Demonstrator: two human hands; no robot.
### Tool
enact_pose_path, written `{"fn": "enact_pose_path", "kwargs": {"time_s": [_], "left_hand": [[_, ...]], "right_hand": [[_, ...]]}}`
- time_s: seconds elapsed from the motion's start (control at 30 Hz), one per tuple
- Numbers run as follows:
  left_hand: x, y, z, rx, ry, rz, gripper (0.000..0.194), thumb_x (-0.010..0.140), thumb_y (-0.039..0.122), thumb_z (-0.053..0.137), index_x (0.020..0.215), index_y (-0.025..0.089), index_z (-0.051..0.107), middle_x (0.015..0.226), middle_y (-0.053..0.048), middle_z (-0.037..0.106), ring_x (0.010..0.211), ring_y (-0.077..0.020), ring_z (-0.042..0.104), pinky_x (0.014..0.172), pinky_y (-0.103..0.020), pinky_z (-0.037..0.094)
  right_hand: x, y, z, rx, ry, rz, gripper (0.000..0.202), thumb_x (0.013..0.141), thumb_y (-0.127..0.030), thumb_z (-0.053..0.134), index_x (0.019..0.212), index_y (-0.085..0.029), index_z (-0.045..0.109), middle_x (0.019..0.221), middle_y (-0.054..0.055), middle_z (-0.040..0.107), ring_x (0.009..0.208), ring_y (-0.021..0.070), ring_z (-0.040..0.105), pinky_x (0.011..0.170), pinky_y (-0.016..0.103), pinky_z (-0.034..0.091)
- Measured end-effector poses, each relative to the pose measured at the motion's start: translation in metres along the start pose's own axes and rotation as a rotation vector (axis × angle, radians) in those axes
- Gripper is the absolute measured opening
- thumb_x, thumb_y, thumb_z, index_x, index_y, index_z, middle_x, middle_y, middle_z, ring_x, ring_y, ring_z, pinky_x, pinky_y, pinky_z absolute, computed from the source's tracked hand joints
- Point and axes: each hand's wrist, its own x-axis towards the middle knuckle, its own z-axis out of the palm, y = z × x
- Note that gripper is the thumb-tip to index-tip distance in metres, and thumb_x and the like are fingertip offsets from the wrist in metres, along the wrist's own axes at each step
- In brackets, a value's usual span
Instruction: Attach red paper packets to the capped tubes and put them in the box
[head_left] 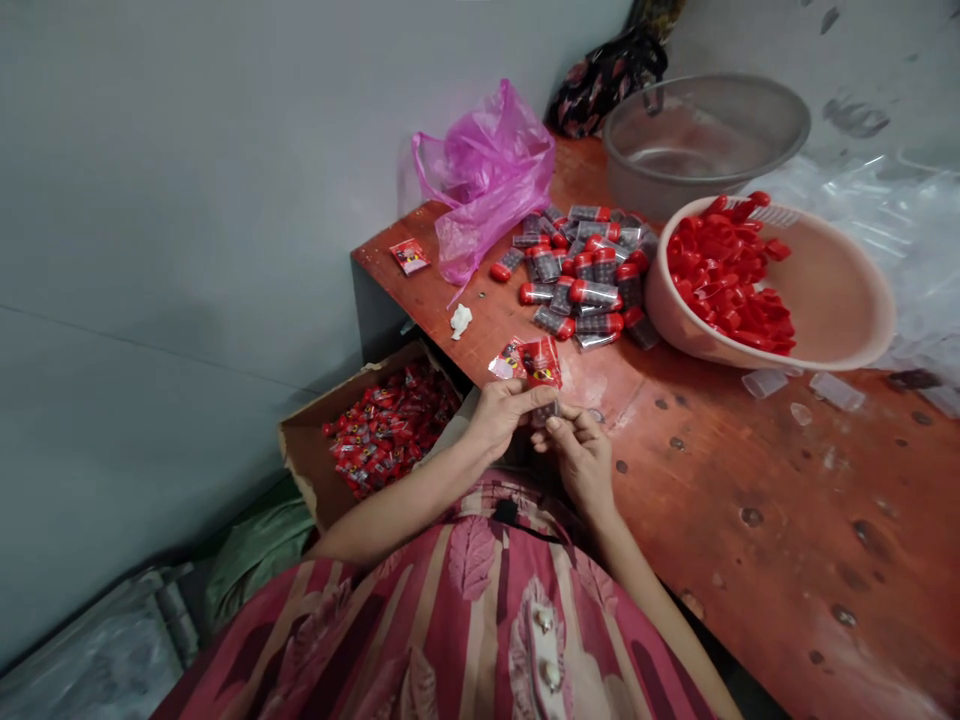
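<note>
Close to the table's near edge, my left hand [499, 415] is closed, its thumb and fingers on a small clear tube with dark contents [546, 412]. Red printed packets [541, 360] stick out just beyond those fingers; whether they are gripped or lie on the table I cannot tell. My right hand [581, 455] pinches the near end of the same tube, so the fingers of both hands partly hide it. Farther back lies a pile of similar clear tubes with red caps [596, 292].
A pink bowl [840, 310] of red plastic parts [727, 280] stands right of the pile, before a grey basin [705, 170]. A pink plastic bag [487, 170] and a red packet [409, 256] lie back left. Below the edge, a cardboard box [300, 450] holds red-capped pieces [390, 430].
</note>
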Motion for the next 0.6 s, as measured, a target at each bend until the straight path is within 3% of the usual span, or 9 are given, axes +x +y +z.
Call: {"fn": "enact_pose_path", "kwargs": {"time_s": [0.13,0.27,0.4,0.6], "left_hand": [[-0.005,-0.004,0.002,-0.033,-0.066,-0.014,0.032,0.061,0.035,0.077,0.062,0.011,0.057,0.049,0.002,0.051,0.037,-0.0075,0.044,0.036,-0.022,0.035],[-0.004,-0.004,0.001,-0.151,-0.063,0.061,0.036,0.066,0.042,0.073,0.062,0.012,0.053,0.054,0.001,0.053,0.046,-0.0083,0.050,0.043,-0.022,0.039],[-0.004,-0.005,0.000,-0.128,-0.009,0.073,0.036,0.060,0.039,0.078,0.061,0.011,0.054,0.056,0.001,0.055,0.047,-0.0075,0.050,0.045,-0.021,0.038],[-0.008,-0.006,-0.003,-0.020,0.023,0.082,0.036,0.064,0.043,0.074,0.060,0.012,0.055,0.050,0.001,0.053,0.040,-0.0081,0.045,0.041,-0.023,0.034]], "right_hand": [[-0.001,0.003,0.003,0.095,0.056,0.033,0.015,0.074,-0.029,0.069,0.079,-0.018,0.059,0.066,-0.001,0.066,0.047,0.0071,0.056,0.046,0.018,0.046],[-0.005,-0.003,0.007,-0.040,0.084,0.005,0.016,0.075,-0.030,0.068,0.081,-0.018,0.060,0.062,-0.003,0.065,0.047,0.0071,0.056,0.047,0.018,0.046],[-0.009,-0.005,0.010,-0.152,0.141,-0.065,0.018,0.075,-0.030,0.068,0.085,-0.018,0.059,0.060,-0.004,0.063,0.048,0.0080,0.057,0.049,0.019,0.046],[-0.011,-0.003,0.009,-0.138,0.063,-0.030,0.017,0.076,-0.032,0.066,0.083,-0.018,0.058,0.061,-0.003,0.064,0.042,0.0079,0.052,0.043,0.020,0.044]]}}
